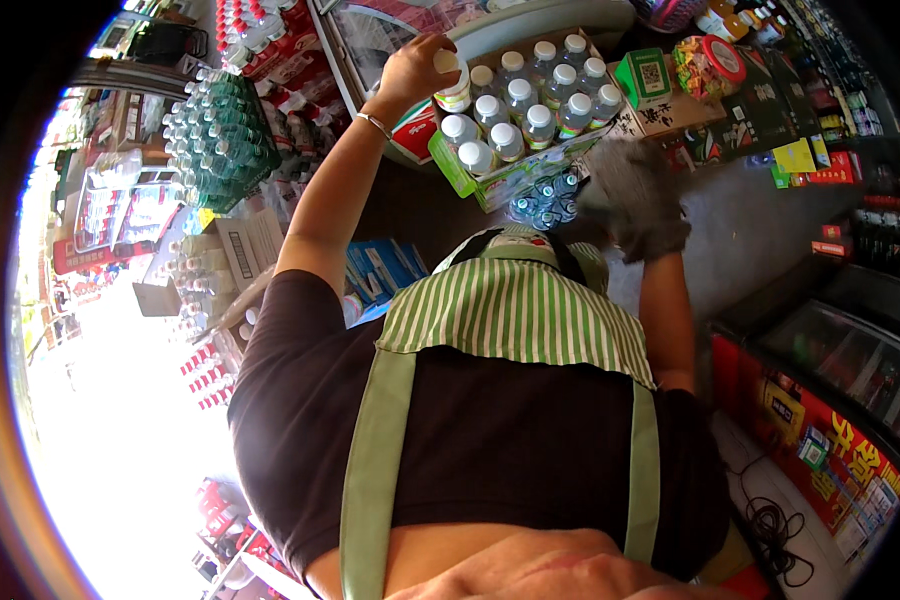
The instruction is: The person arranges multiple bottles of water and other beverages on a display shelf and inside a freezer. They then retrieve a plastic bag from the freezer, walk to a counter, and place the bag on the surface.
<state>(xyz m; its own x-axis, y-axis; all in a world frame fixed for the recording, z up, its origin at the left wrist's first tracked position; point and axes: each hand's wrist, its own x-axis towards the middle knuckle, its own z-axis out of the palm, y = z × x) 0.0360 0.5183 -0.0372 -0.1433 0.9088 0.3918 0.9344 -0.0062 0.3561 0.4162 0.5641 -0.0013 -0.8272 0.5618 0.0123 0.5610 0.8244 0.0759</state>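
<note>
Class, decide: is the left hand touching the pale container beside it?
Touching: the head view shows the left hand curled around the pale container near its top.

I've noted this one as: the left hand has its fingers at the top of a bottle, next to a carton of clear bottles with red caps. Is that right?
Not quite: the caps are white, not red, as the head view shows. The left hand does have its fingers at the top of a bottle, next to the carton of clear bottles.

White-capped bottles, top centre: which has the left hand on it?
The upper-left bottle of that group: the left hand is on its top, no other's.
</note>
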